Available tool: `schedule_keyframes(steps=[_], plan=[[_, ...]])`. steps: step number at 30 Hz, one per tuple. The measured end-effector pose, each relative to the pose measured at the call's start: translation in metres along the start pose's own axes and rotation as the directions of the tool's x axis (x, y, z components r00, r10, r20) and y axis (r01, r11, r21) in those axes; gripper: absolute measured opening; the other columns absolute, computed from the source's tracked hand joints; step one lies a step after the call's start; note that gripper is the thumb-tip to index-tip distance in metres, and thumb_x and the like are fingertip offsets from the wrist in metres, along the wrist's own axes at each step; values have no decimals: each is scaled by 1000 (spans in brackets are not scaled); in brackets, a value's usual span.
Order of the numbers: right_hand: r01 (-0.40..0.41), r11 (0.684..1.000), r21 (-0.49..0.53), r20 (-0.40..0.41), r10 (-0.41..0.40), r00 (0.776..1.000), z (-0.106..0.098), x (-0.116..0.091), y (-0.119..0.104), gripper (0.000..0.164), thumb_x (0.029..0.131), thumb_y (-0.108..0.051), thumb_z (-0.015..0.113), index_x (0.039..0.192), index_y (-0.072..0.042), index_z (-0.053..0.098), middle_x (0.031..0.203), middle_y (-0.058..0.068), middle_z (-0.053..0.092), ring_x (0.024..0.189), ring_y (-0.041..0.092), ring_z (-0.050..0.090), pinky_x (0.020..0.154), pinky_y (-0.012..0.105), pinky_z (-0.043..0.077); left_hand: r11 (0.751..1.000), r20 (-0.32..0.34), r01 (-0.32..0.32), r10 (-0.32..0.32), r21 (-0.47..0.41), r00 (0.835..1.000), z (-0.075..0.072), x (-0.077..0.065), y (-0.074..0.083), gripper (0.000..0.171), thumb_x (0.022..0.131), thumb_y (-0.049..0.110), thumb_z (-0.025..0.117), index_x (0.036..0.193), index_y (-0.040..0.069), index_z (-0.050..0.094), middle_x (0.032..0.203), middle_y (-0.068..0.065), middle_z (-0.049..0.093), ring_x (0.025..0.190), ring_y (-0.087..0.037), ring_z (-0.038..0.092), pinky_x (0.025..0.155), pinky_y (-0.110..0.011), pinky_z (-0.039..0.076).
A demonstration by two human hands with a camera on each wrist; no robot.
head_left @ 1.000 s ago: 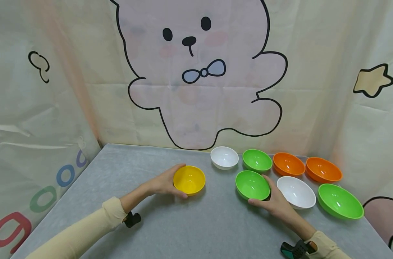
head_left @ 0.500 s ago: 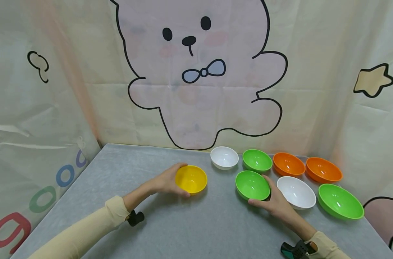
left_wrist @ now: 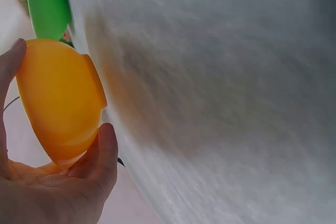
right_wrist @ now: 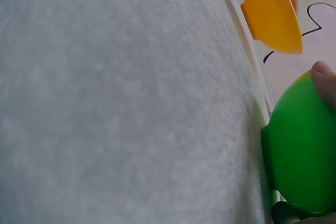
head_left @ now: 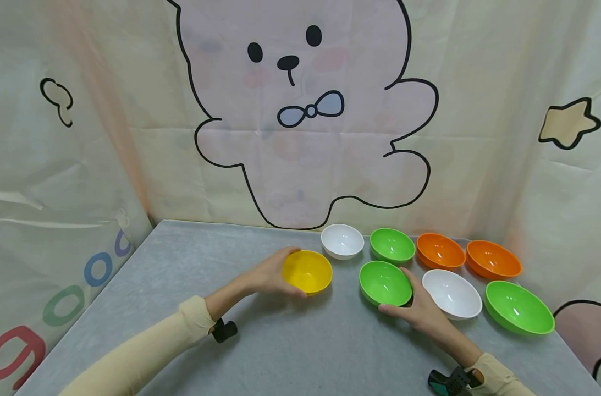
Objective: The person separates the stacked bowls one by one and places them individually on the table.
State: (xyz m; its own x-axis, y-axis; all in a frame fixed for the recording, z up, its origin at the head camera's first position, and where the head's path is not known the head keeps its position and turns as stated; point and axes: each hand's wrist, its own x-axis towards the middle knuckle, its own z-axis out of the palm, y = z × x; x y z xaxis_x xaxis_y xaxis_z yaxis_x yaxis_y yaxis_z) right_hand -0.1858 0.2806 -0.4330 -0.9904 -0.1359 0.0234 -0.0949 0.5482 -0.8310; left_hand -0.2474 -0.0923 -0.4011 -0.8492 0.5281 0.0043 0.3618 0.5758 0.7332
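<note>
My left hand [head_left: 274,273] grips a yellow bowl [head_left: 307,273] at its left side, thumb on the near side and fingers at the back. In the left wrist view, the yellow bowl [left_wrist: 60,98] is upright to the table, its foot very close to the cloth; whether it touches is hard to tell. A green bowl [head_left: 384,283] stands to the right, apart from the yellow one. My right hand [head_left: 421,308] holds that green bowl from its right side, and the right wrist view has the thumb [right_wrist: 324,80] on its wall. Fingers behind both bowls are partly hidden.
Behind stand a small white bowl [head_left: 342,242] and another green bowl [head_left: 392,246]. Two orange bowls [head_left: 441,251], a white bowl [head_left: 452,294] and a larger green bowl [head_left: 520,308] fill the right side. Grey cloth [head_left: 300,352] covers the table; a printed curtain [head_left: 300,181] hangs behind.
My left hand has carried the yellow bowl rightward, closer to the green bowl. My right hand and the green bowl have stayed in place.
</note>
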Motion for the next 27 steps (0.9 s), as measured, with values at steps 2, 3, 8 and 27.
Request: schedule_keyframes(steps=[2,3,8,27], plan=[[-4,1000,0,2,4,1000,0,0,0,110,82,-33,87,158,2,16,152,29,31,134,44,35,110,65,27,1000,1,-1,1,-3,1000,3,3,3,105,72,39,93,153,5,36,149,-12,44,127,-27,48,108,-48,41],[-5,1000,-1,3,5,1000,0,0,-1,110,82,-33,87,158,2,16,152,29,32,134,44,36,110,65,27,1000,2,-1,1,-6,1000,4,5,4,105,72,39,93,153,5,36,148,-12,44,126,-27,48,107,-47,41],[2,1000,-3,-5,-2,1000,0,0,1,110,82,-33,88,158,1,17,152,28,33,133,43,36,110,64,27,1000,11,8,-7,-19,1000,10,11,8,106,71,39,94,153,5,36,148,-11,44,126,-26,48,107,-46,42],[-19,1000,3,9,19,1000,0,1,0,111,83,-34,87,159,-1,14,152,27,32,134,43,36,111,65,28,998,15,-14,15,-55,1000,22,23,18,104,71,34,95,152,4,38,149,-12,44,128,-27,47,108,-45,41]])
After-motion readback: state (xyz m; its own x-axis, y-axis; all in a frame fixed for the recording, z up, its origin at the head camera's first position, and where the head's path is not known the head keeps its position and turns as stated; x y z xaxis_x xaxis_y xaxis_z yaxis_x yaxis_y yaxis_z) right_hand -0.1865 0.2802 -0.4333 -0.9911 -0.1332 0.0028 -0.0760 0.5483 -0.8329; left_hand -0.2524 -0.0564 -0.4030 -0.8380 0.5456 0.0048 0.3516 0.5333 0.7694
